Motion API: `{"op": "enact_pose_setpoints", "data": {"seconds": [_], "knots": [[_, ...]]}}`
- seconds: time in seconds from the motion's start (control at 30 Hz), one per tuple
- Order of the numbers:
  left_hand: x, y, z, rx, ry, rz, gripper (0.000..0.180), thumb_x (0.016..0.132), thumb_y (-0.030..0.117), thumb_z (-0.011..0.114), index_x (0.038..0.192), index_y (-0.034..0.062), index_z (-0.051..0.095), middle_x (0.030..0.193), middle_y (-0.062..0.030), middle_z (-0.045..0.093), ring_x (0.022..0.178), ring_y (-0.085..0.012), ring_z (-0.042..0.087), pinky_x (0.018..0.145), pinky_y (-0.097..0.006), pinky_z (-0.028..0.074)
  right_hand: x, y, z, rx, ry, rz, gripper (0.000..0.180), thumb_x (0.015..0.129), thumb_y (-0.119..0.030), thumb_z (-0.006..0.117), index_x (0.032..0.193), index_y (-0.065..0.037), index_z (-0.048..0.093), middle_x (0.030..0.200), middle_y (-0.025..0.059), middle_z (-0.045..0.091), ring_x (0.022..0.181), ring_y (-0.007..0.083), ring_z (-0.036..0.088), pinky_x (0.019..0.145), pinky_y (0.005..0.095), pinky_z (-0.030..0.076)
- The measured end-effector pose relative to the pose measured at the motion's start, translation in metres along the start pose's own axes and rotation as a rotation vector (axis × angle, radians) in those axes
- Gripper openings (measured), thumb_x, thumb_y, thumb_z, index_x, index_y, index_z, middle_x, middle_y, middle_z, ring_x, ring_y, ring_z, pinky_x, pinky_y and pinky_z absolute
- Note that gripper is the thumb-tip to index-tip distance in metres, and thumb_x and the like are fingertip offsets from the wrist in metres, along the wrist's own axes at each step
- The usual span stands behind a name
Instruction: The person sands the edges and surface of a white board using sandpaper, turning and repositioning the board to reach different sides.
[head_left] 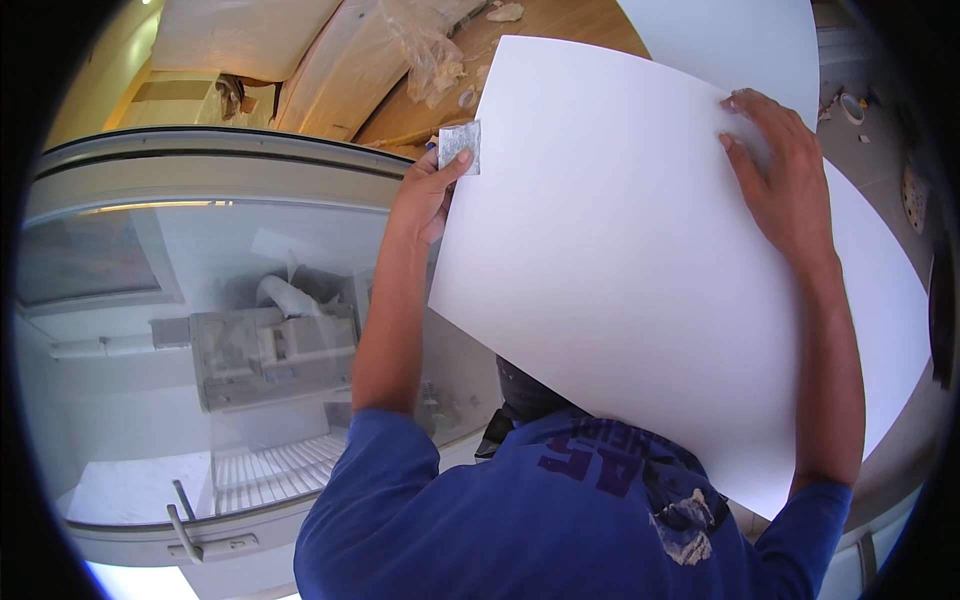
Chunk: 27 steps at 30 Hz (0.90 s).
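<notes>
A large white panel leans in front of me, its lower part against my blue shirt. At its upper left edge my left hand grips a small grey square that looks like sandpaper. The thumb presses on its face, and the square overlaps the panel's edge. My right hand rests on the panel's upper right part, fingertips near the top edge, thumb and fingers apart. It holds nothing that I can see.
To the left is a glazed frame with a handle; grey equipment shows through the glass. Another white panel stands beyond mine. A tape roll lies on the floor at right. Plastic sheeting lies at the back.
</notes>
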<state>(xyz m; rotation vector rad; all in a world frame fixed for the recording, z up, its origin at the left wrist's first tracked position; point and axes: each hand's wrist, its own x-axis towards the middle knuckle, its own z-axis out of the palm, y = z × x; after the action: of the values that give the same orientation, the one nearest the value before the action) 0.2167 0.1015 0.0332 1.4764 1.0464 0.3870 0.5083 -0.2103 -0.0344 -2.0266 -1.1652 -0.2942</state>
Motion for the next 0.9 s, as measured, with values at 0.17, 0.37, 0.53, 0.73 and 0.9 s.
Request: {"op": "enact_pose_setpoints", "data": {"seconds": [0.17,0.37,0.53,0.73,0.9], "knots": [[0.037,0.022,0.018,-0.056,-0.076,0.023,0.045,0.098,0.02,0.078,0.133,-0.0003,0.06,0.123,-0.0145,0.071,0.108,-0.0257,0.07,0.093,-0.041,0.059,0.001,0.0,0.005,0.015,0.013,-0.006,0.03,0.099,-0.018,0.07,0.126,-0.007,0.071,0.132,0.01,0.071,0.127,0.0281,0.063,0.115,0.0446,0.042],[0.112,0.072,0.066,0.086,-0.067,0.097,0.05,0.098,0.025,0.078,0.133,-0.0032,0.057,0.119,-0.0168,0.07,0.107,-0.0285,0.07,0.089,-0.045,0.06,0.005,-0.005,0.009,0.068,-0.013,0.006,0.029,0.098,-0.017,0.07,0.125,-0.006,0.071,0.131,0.0096,0.071,0.124,0.0287,0.064,0.114,0.0453,0.043],[0.12,0.067,0.056,0.017,-0.068,0.049,0.051,0.099,0.026,0.077,0.135,-0.0027,0.057,0.12,-0.0157,0.07,0.107,-0.0251,0.069,0.091,-0.043,0.059,0.007,-0.009,0.007,0.13,-0.031,-0.002,0.029,0.098,-0.016,0.07,0.124,-0.006,0.071,0.131,0.0096,0.071,0.125,0.0293,0.063,0.114,0.0449,0.043],[0.055,0.038,0.049,-0.094,-0.06,0.038,0.054,0.099,0.025,0.077,0.14,-0.0027,0.056,0.124,-0.0145,0.069,0.113,-0.023,0.066,0.095,-0.039,0.057,0.003,-0.004,0.004,0.059,0.002,-0.001,0.03,0.097,-0.015,0.071,0.125,-0.006,0.07,0.132,0.0097,0.07,0.126,0.029,0.062,0.115,0.044,0.041],[0.099,0.059,0.067,-0.015,-0.041,0.008,0.049,0.098,0.027,0.078,0.134,-0.0007,0.061,0.118,-0.0121,0.071,0.104,-0.0228,0.068,0.091,-0.039,0.057,0.003,0.003,0.001,0.087,0.0,0.007,0.03,0.096,-0.013,0.071,0.125,-0.006,0.069,0.132,0.0104,0.07,0.124,0.0299,0.062,0.113,0.0445,0.042]]}}
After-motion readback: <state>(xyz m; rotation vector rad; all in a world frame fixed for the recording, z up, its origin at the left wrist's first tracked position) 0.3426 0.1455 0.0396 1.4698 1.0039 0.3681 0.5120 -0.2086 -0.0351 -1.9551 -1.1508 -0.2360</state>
